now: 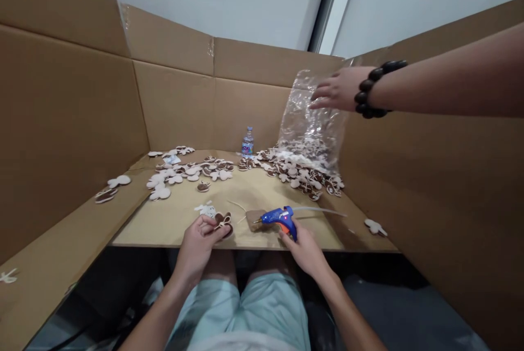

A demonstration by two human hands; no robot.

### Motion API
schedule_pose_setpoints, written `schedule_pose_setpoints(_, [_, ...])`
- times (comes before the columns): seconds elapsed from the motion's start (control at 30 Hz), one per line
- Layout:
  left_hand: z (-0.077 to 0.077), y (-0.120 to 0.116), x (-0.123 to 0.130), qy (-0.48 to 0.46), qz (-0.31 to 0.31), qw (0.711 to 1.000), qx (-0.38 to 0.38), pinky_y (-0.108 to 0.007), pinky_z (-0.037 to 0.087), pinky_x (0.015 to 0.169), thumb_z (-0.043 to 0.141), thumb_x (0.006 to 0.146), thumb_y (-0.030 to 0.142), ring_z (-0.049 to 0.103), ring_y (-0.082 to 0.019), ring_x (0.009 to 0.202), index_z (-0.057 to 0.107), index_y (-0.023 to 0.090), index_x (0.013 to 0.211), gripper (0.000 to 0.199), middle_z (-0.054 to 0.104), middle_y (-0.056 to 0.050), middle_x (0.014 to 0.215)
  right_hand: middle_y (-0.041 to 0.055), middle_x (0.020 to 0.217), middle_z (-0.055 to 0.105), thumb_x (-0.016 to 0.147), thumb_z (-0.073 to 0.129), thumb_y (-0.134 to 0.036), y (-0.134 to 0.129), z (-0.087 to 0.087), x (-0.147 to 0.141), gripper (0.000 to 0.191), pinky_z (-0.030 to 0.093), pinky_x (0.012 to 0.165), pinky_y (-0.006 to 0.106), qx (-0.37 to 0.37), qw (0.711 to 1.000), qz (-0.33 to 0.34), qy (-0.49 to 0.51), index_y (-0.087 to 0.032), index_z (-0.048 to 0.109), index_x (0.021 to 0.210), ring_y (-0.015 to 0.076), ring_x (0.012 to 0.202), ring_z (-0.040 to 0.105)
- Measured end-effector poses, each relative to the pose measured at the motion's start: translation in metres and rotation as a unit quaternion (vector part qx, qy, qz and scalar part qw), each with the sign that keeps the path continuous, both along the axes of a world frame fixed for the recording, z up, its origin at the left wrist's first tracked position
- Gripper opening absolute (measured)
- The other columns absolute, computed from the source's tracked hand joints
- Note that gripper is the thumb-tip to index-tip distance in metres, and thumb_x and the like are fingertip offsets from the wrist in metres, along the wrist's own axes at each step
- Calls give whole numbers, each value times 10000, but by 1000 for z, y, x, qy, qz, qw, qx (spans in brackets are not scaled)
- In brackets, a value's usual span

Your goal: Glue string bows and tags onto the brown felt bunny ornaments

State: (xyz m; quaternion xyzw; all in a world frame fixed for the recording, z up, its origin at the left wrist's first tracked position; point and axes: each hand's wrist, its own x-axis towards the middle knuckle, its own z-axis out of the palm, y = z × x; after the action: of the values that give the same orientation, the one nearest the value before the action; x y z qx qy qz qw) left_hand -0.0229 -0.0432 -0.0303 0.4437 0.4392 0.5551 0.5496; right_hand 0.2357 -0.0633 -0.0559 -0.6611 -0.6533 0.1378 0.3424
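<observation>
Between the thumb and fingers of my left hand (pixel 200 239) is a brown felt piece with a cream bow (pixel 223 221), held just above the front of the board. My right hand (pixel 305 244) is wrapped round the handle of a blue glue gun (pixel 280 216) with an orange trigger. Its nozzle points left over a small brown pad (pixel 254 221), and a pale glue stick (pixel 321 210) trails from its back. Small white pieces (pixel 207 209) lie just beyond my left hand.
Another person's hand (pixel 341 89), wearing a dark bead bracelet, reaches in from the right by a clear plastic bag (pixel 307 116). Felt pieces pile up (pixel 301 173) below it and lie at left (pixel 192 171). A small bottle (pixel 248 142) stands at the back. Cardboard walls (pixel 176 100) enclose the board.
</observation>
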Motion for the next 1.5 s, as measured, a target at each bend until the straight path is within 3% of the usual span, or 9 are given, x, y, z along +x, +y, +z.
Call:
schedule_pose_setpoints(0.17, [0, 0, 0, 11, 28, 999, 25, -184, 434, 647, 819, 610, 301, 605, -107, 669, 443, 190, 640, 393, 614, 62, 596, 166, 1028, 714, 861, 478, -391, 2, -2, 4, 453, 475, 787, 361, -10, 1000, -18, -10, -89, 591, 1178, 305, 930, 666])
schedule_pose_setpoints(0.37, [-4, 0, 0, 79, 36, 995, 49, -242, 484, 741, 778, 647, 291, 665, -164, 773, 706, 169, 699, 151, 739, -25, 749, 115, 866, 729, 853, 487, -474, -4, 3, 1, 503, 469, 686, 317, 16, 999, -31, 6, -91, 614, 1154, 266, 768, 662])
schedule_pose_setpoints(0.57, [3, -9, 4, 98, 6, 993, 62, -324, 535, 853, 737, 693, 293, 714, -229, 882, 790, 197, 810, 160, 785, -67, 892, 46, 673, 679, 837, 537, -483, -17, 14, -13, 484, 430, 562, 261, 86, 996, -32, 14, -87, 659, 1087, 185, 569, 571])
schedule_pose_setpoints(0.87, [14, -22, 11, 129, -34, 986, 104, -280, 550, 868, 701, 763, 297, 707, -208, 959, 772, 212, 914, 187, 772, -45, 999, 92, 844, 712, 851, 570, -454, -33, 25, -23, 412, 479, 641, 266, 145, 989, 9, 14, -111, 655, 1063, 198, 697, 621])
schedule_pose_setpoints(1.17, [18, -28, 14, 100, -41, 989, 104, -336, 565, 869, 719, 729, 290, 713, -244, 945, 775, 206, 896, 195, 773, -71, 976, 119, 950, 719, 857, 565, -404, -34, 23, -24, 363, 522, 749, 310, 136, 990, 22, 18, -140, 652, 1090, 236, 819, 665])
schedule_pose_setpoints(1.5, [23, -30, 12, 101, -37, 989, 103, -337, 568, 855, 725, 719, 284, 715, -238, 929, 774, 202, 885, 192, 776, -72, 957, 139, 937, 714, 857, 561, -387, -36, 22, -23, 392, 532, 718, 305, 167, 986, 18, 12, -100, 647, 1110, 229, 789, 667])
